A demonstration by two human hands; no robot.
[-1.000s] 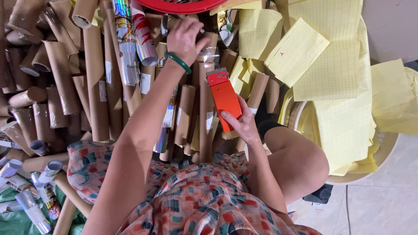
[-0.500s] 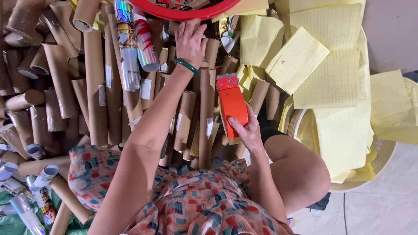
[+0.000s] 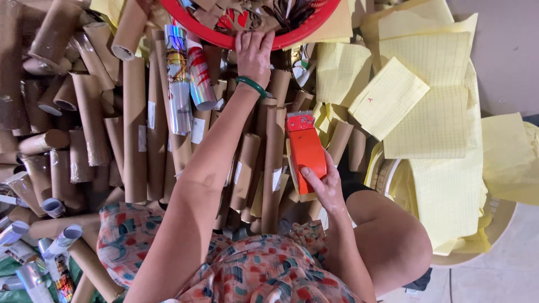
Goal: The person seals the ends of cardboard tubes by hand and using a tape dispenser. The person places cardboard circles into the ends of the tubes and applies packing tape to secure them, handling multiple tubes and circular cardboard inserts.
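My left hand (image 3: 254,53) reaches far forward, a green bangle on its wrist, and its fingers grip the near rim of a red round basket (image 3: 306,31) full of torn cardboard scraps. My right hand (image 3: 325,188) holds an orange tape dispenser (image 3: 305,148) by its lower end, toothed edge pointing away from me, above the brown cardboard tubes (image 3: 272,163). Two shiny foil-wrapped tubes (image 3: 188,73) lie just left of my left forearm.
A big heap of brown cardboard tubes (image 3: 84,112) covers the left and middle. Yellow grid-lined paper sheets (image 3: 432,101) are piled on the right, over a pale round tray (image 3: 499,224). Small white-capped rolls (image 3: 53,207) lie at the lower left. My lap in patterned cloth fills the bottom.
My left hand has stretched further forward and now grips the red basket's rim, with more of the basket in view. The dispenser in my right hand has stayed over the tubes.
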